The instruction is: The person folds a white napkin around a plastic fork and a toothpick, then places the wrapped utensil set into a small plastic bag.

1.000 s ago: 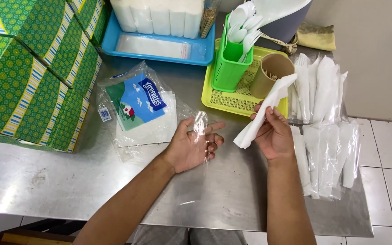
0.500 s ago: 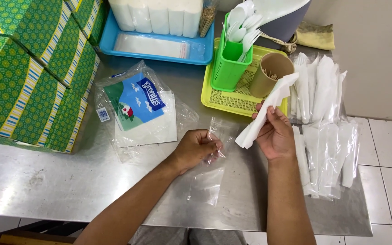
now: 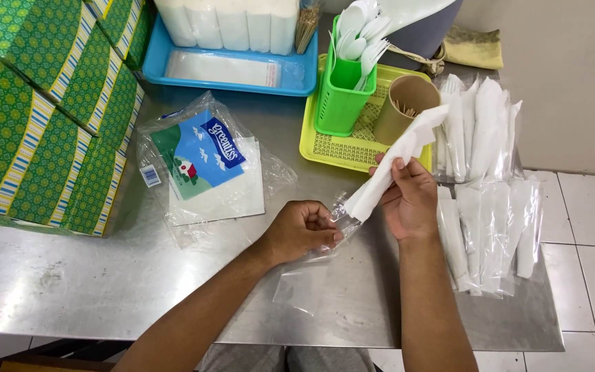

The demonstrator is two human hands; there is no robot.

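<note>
The left hand (image 3: 302,231) has its fingers pinched together on the mouth of a thin clear sleeve (image 3: 308,275), whose lower part lies limp on the steel bench (image 3: 70,289). The right hand (image 3: 408,200) is clamped around a rolled white napkin (image 3: 397,162), held slanting so that its lower tip sits right at the sleeve's opening, between the two hands. I cannot tell whether the tip is inside the mouth or only touching it.

Just beside the right hand, a heap of filled sleeves (image 3: 490,200) covers the right end of the bench. Behind the hands stands a yellow tray (image 3: 339,148) with a green basket (image 3: 342,96) of white plastic cutlery and a brown cup (image 3: 404,107) of toothpicks. To the left lies an opened pack of napkins (image 3: 204,169), with green patterned boxes (image 3: 36,117) stacked beyond it and a blue tray (image 3: 232,65) at the back.

From where I stand, the likely trouble is at the mouth of the sleeve: the film looks flimsy, and if the pinch lets it fold shut, the napkin's soft tip could crumple against it rather than slide in. The roll also seems loose at its upper end, so a slack grip might let it unwind. The sleeve's tail on the bench could drag and twist as well
</note>
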